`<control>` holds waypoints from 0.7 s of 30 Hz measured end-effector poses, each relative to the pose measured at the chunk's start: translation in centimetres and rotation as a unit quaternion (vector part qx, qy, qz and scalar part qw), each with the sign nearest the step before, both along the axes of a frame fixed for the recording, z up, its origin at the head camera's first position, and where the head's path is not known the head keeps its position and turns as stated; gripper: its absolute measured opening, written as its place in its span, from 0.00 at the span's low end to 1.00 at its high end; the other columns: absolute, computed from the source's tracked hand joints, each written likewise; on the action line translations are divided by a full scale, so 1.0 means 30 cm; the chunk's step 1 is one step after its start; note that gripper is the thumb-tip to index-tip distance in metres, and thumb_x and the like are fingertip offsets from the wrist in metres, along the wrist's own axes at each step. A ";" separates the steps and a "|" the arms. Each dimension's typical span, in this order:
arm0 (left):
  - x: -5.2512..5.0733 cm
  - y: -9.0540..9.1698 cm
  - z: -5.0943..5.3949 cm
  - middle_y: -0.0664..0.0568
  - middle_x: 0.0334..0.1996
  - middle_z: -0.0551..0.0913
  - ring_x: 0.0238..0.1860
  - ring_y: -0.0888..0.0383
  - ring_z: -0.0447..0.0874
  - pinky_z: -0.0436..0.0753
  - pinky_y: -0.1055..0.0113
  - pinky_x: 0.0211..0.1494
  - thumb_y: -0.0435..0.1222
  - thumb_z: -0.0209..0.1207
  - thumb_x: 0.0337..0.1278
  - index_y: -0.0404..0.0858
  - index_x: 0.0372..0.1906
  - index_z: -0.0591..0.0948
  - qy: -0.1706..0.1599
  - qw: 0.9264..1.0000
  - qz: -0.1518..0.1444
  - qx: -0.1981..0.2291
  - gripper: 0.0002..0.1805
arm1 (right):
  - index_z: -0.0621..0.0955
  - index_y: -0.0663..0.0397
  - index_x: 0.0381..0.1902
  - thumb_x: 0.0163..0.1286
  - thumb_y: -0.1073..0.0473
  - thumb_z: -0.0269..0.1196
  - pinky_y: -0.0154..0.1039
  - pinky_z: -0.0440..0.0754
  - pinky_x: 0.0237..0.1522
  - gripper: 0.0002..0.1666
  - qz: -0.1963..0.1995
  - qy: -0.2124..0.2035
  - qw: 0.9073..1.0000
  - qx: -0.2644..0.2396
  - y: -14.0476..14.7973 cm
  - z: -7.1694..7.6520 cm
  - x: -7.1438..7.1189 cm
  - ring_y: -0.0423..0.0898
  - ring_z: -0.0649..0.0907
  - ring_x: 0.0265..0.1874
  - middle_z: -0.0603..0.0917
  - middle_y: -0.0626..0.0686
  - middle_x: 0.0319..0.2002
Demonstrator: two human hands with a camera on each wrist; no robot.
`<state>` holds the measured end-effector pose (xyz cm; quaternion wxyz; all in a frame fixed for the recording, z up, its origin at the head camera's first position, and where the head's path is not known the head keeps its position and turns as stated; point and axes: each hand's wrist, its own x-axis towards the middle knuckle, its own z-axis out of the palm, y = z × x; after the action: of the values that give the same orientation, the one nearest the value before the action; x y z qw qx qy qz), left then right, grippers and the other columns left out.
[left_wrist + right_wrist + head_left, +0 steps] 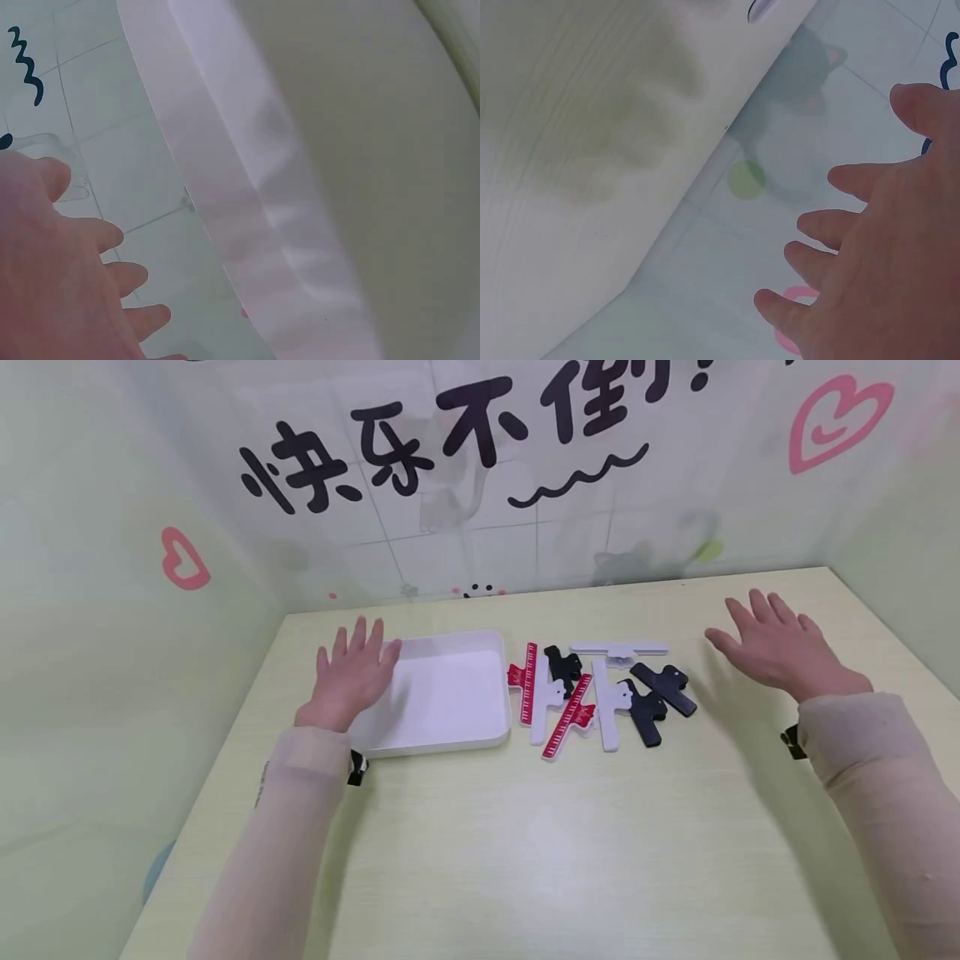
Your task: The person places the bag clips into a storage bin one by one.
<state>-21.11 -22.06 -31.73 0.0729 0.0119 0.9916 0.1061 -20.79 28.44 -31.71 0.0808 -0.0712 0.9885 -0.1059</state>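
Note:
My left hand (351, 678) hovers with spread fingers over the left side of a shallow white tray (457, 697), holding nothing. Its shadow falls inside the tray, whose pale wall (247, 187) fills much of the left wrist view. Right of the tray lie several long-bar clips: red ones with a piano-key pattern (528, 687), white ones (604, 706) and black ones (665, 687), some overlapping. Over the table's right side, apart from the clips, my right hand (783, 643) is held with fingers extended and nothing in it.
Everything lies on a pale wooden table (525, 852). A white printed curtain (480, 543) with black characters and pink hearts hangs behind its back edge, and pale green walls (97, 652) stand at both sides. A small black device (357, 768) sits under the left wrist.

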 end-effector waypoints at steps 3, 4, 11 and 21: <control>0.009 -0.012 0.000 0.44 0.69 0.30 0.65 0.38 0.26 0.30 0.37 0.59 0.64 0.18 0.57 0.45 0.70 0.37 -0.004 1.000 0.001 0.005 0.41 | 0.43 0.59 0.69 0.64 0.30 0.31 0.69 0.35 0.54 0.48 -0.002 0.010 1.000 0.003 -0.003 0.001 0.008 0.67 0.36 0.62 0.37 0.71 0.66; 0.015 -0.017 0.000 0.44 0.69 0.30 0.65 0.37 0.27 0.31 0.37 0.59 0.64 0.18 0.57 0.46 0.70 0.37 -0.005 1.000 -0.001 0.005 0.41 | 0.43 0.59 0.69 0.64 0.29 0.31 0.69 0.35 0.53 0.48 -0.003 0.014 1.000 0.004 -0.005 0.001 0.011 0.67 0.36 0.62 0.39 0.71 0.66; 0.061 -0.060 0.012 0.41 0.69 0.43 0.65 0.38 0.41 0.49 0.38 0.60 0.62 0.25 0.60 0.44 0.70 0.47 0.037 0.999 -0.021 0.001 0.39 | 0.50 0.61 0.68 0.64 0.30 0.37 0.68 0.43 0.54 0.48 0.003 0.024 1.000 -0.013 -0.026 0.000 0.028 0.68 0.47 0.62 0.52 0.70 0.64; 0.146 -0.157 -0.021 0.40 0.52 0.68 0.46 0.43 0.70 0.71 0.51 0.36 0.57 0.37 0.61 0.38 0.62 0.64 0.074 0.987 0.111 0.089 0.33 | 0.58 0.62 0.64 0.67 0.36 0.41 0.50 0.73 0.44 0.40 -0.041 -0.053 0.968 -0.241 -0.052 -0.103 0.060 0.56 0.77 0.44 0.76 0.65 0.48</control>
<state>-16.73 -26.76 -32.34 -0.0142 -0.0843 0.9760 0.2002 -18.99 26.89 -34.79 0.1093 -0.0419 0.9302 -0.3480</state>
